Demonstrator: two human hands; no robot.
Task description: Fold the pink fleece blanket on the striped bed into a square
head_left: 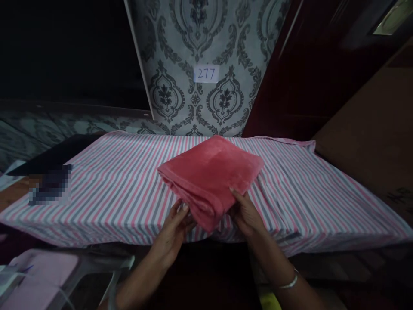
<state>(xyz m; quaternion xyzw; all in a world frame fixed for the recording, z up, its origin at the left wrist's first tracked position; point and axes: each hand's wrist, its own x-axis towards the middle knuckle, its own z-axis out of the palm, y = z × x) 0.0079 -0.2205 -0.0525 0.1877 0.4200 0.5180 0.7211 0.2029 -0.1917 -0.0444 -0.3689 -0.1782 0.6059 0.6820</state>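
A folded coral-red towel (213,172) lies cornerwise on a striped cloth (129,181), with its thick, layered near corner pointing at me. My right hand (247,213) is closed on the near right edge, thumb on top and the other fingers hidden underneath. At the near left edge my left hand (176,224) has its thumb and fingers bent against the folded layers; some fingertips are hidden by the towel. A bracelet circles my right wrist.
The pink, grey and white striped cloth drapes over the table's front edge. A dark screen (71,56) stands at the back left. A paper label (206,74) marked 277 is on the patterned wall. A pale chair (41,275) is at the lower left.
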